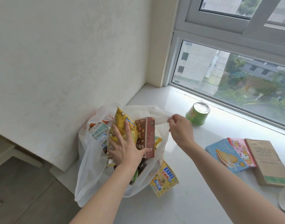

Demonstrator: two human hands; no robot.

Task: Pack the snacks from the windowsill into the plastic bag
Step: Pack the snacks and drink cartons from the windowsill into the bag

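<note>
A white plastic bag (91, 160) stands at the left end of the windowsill (183, 199), stuffed with snacks. My left hand (127, 147) lies spread inside the bag's mouth, its fingers around a yellow popcorn bag (122, 120), thumb against a brown box (146, 135). My right hand (180, 128) pinches the bag's right handle (161, 116) and pulls it up and right. A yellow "BIG" cup (165, 180) lies on its side against the bag. A green cup (197, 114) lies tipped near the window. Blue (225, 155) and pink (242, 151) boxes lie flat to the right.
A brown cardboard box (267, 162) lies at the right beside the pink box. Part of a white round lid or bowl (284, 199) shows at the right edge. The window (235, 75) runs along the sill's far side; a wall closes the left, the floor lies below.
</note>
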